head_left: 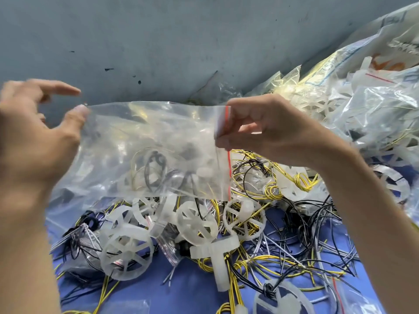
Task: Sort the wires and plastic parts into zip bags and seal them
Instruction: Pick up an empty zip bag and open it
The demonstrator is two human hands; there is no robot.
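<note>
I hold a clear zip bag [149, 141] up over the pile, turned sideways so its red zip strip [229, 159] runs down the right edge. Inside lie coiled yellow and black wires and a white plastic part. My right hand [267, 132] pinches the zip end between thumb and fingers. At the bag's opposite upper corner, my left hand [36, 137] grips with its thumb and a finger while the other fingers spread out. Below the bag lie white spoked plastic wheels [127, 252], a white cross-shaped part [217, 254] and loose yellow wires [272, 191] and black wires [317, 227].
The parts lie on a blue mat [195, 291]. Several filled clear bags [362, 105] are heaped at the right against a grey wall [158, 41]. A small empty zip bag [170, 248] sits among the wheels. Another spoked wheel [283, 300] lies at the bottom edge.
</note>
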